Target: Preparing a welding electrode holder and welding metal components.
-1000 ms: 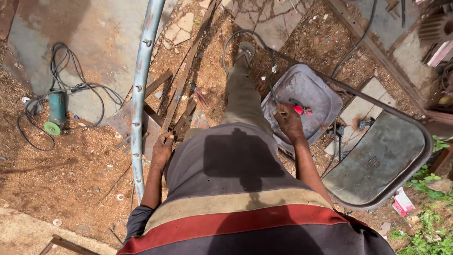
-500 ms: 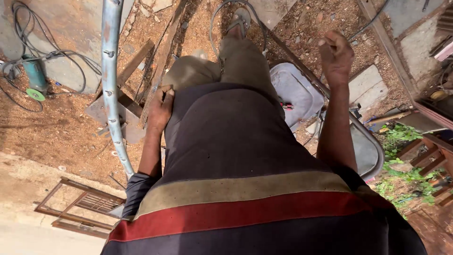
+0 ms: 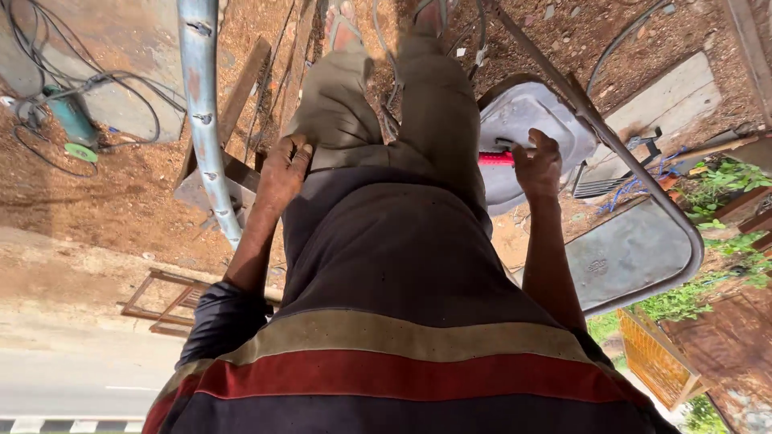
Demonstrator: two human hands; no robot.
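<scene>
I look straight down my own body at a dark shirt with tan and red stripes and khaki trousers. My left hand (image 3: 283, 170) rests with curled fingers on my left hip, holding nothing. My right hand (image 3: 537, 163) is closed on a red-handled tool (image 3: 496, 158) held over the seat of a grey metal folding chair (image 3: 531, 112). The chair's backrest (image 3: 635, 249) lies lower right inside its tube frame. The working end of the tool is hidden by my trouser leg.
A long galvanised metal bar (image 3: 203, 104) with bolts runs down the left. A green angle grinder (image 3: 71, 120) with black cables lies on a slab at far left. Wooden frames (image 3: 173, 305), scrap wood, red dirt, stone slabs and green plants (image 3: 724, 181) surround me.
My right hand went from the chair seat up into the air, then came back down holding the red-handled tool over the seat. The view tilted closer to my body.
</scene>
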